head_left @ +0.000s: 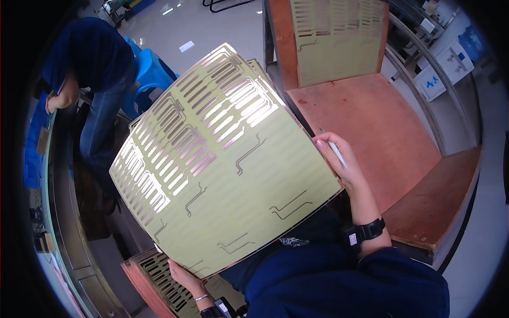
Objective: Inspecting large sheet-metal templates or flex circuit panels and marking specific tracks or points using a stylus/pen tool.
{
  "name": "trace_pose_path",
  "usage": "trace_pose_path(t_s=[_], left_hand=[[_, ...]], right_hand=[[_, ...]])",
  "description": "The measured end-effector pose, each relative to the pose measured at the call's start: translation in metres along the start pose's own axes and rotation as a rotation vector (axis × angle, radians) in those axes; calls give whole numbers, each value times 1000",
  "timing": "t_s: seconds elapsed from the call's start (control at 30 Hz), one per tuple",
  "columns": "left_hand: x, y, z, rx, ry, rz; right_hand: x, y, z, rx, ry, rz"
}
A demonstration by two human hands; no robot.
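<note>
In front of me I hold up a large circuit board panel [265, 175], pale yellow-green with shiny copper traces over its far half and a few thin lines nearer me. My left hand [185, 279] is closed on its near-left edge, fingers partly hidden beneath. The right edge is gripped by my right hand [342, 159], which also carries a slim white pen [336, 153] between its fingers. The panel is tilted and bows slightly.
A stack of similar panels [154, 281] lies low at the left. To the right stands a copper-coloured rack [366, 138] with another panel [339, 58] leaning at its back. At left are another person [87, 58], a blue stool [151, 79] and a workbench [69, 212].
</note>
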State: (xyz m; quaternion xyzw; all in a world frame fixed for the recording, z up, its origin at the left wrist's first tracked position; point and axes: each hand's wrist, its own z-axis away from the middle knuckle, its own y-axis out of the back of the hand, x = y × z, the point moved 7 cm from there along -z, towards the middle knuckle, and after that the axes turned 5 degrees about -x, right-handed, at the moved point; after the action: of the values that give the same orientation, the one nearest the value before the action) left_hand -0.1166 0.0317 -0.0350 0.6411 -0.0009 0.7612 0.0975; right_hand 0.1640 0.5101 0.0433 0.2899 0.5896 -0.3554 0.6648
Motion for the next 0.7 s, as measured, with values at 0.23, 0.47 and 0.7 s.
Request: trace_pose_path(t_s=[0.23, 0.47, 0.7], left_hand=[[9, -6, 9, 61, -18, 38], [-7, 9, 6, 40, -83, -62], [-15, 13, 20, 7, -55, -2]], right_hand=[[-16, 2, 8, 31, 184, 194], [-3, 9, 17, -19, 126, 346], [1, 18, 12, -127, 26, 455]])
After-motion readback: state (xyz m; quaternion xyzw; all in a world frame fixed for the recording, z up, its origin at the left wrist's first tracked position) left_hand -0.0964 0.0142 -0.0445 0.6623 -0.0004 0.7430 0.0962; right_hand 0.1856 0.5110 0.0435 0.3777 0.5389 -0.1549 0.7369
